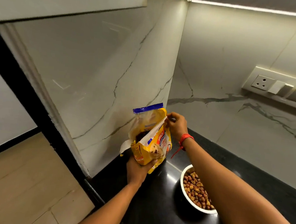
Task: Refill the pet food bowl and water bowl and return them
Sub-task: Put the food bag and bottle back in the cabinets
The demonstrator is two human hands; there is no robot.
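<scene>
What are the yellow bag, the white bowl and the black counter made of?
The bag: thin printed plastic film, probably; it crinkles and shines. The bowl: smooth white, maybe ceramic or plastic; cannot tell. The counter: polished black stone, likely granite; it mirrors the light.

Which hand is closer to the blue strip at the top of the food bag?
Right. The right hand pinches the bag at its top, beside the blue strip; the left hand grips its bottom, well below.
</scene>
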